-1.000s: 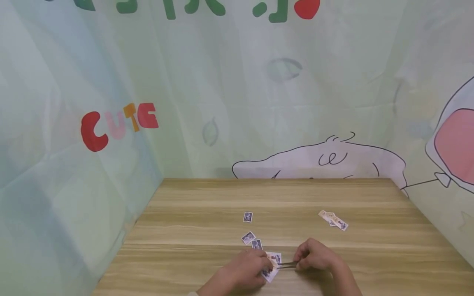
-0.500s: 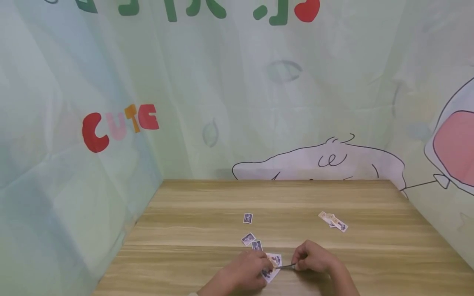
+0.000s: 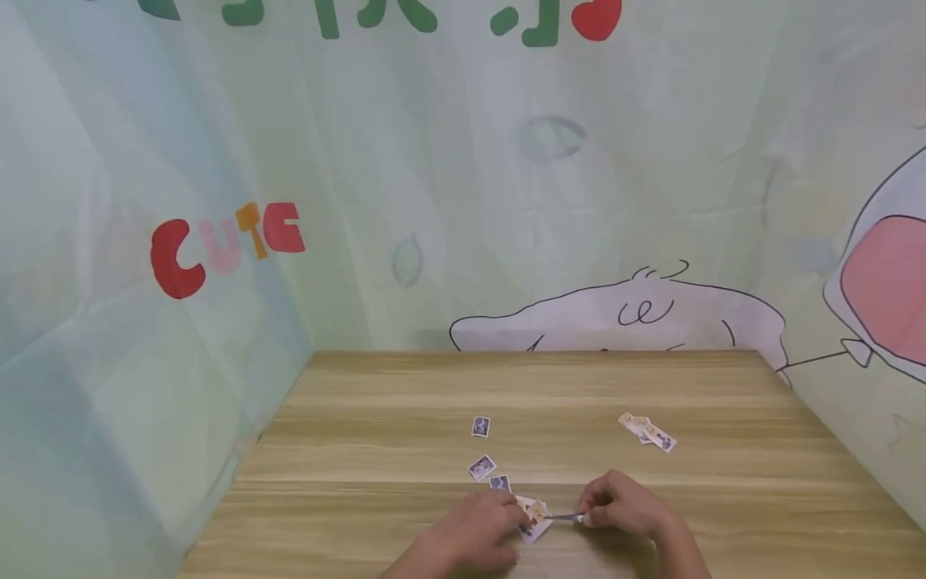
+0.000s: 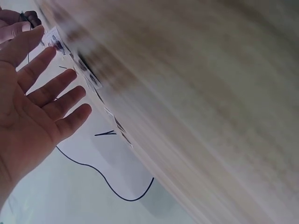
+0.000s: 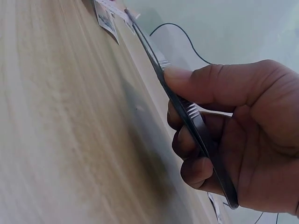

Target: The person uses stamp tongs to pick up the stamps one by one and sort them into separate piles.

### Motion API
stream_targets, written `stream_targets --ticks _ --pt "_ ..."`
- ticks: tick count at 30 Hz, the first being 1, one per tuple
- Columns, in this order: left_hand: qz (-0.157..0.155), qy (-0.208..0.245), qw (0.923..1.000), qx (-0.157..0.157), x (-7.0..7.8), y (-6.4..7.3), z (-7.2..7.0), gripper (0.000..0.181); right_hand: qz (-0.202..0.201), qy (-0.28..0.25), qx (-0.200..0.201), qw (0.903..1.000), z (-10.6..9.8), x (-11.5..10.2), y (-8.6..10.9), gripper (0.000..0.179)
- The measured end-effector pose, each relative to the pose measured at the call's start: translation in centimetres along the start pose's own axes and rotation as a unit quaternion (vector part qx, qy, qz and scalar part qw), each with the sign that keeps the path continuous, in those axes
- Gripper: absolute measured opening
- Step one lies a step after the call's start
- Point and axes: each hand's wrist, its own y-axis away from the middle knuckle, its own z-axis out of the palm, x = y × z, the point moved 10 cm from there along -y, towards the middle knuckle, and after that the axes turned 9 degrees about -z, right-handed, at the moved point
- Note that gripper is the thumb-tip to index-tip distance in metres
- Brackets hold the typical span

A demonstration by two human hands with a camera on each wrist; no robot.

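My right hand (image 3: 622,507) pinches black metal tweezers (image 5: 180,100) between thumb and fingers. Their tips are together at a small beige printed paper piece (image 3: 536,510), which lies over a white-edged picture card (image 3: 534,534) on the table. My left hand (image 3: 481,527) rests at the card's left side, its fingertips on or right by it. In the left wrist view the left hand's fingers (image 4: 63,86) are spread and fairly straight. Part of the card is hidden under that hand. Just beyond lie small dark picture cards, one (image 3: 500,483) close to the left fingers.
Another small card (image 3: 481,467) lies beside that one, and a third (image 3: 481,426) farther back. Several overlapping beige strips (image 3: 648,432) lie at the back right of the wooden table (image 3: 362,450). Printed cloth (image 3: 448,177) hangs behind and along the sides.
The tweezers' arms, apart a second ago, have come together at the card. The beige piece at their tips has shifted up over the card's print. My left hand has stayed nearly still.
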Motion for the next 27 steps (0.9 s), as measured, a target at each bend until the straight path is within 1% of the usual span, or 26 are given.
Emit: stream_targets --ticks 6,11,16,19,22,25,27 --pt "-0.015 0.006 0.9998 -0.011 -0.2 0.2 -0.1 0.034 -0.002 0.005 0.010 0.9999 -0.7 0.1 0.9 0.006" --pt "-0.008 0.001 0.9999 -0.006 0.0 0.2 -0.2 0.034 -0.003 0.005 0.019 0.9998 -1.4 0.1 1.4 0.006" --pt "-0.007 -0.041 0.9991 0.003 0.2 0.2 0.1 0.030 -0.002 0.015 0.027 0.9995 -2.0 0.3 1.8 0.008" --pt "-0.022 -0.068 0.9974 -0.008 0.0 0.1 0.7 0.028 0.000 0.024 0.033 0.9992 -2.4 0.6 2.0 0.009" --pt "-0.047 -0.082 0.9951 -0.028 -0.2 0.0 1.3 0.032 -0.003 0.026 0.039 0.9989 -2.8 0.6 2.3 0.008" --pt "-0.074 -0.088 0.9922 -0.047 -0.4 0.0 1.9 0.035 -0.006 0.015 0.043 0.9990 -3.3 0.6 2.7 0.008" --pt "-0.089 -0.083 0.9907 -0.061 -0.6 0.0 2.3 0.036 -0.004 0.011 0.046 0.9989 -3.6 0.6 3.0 0.009"
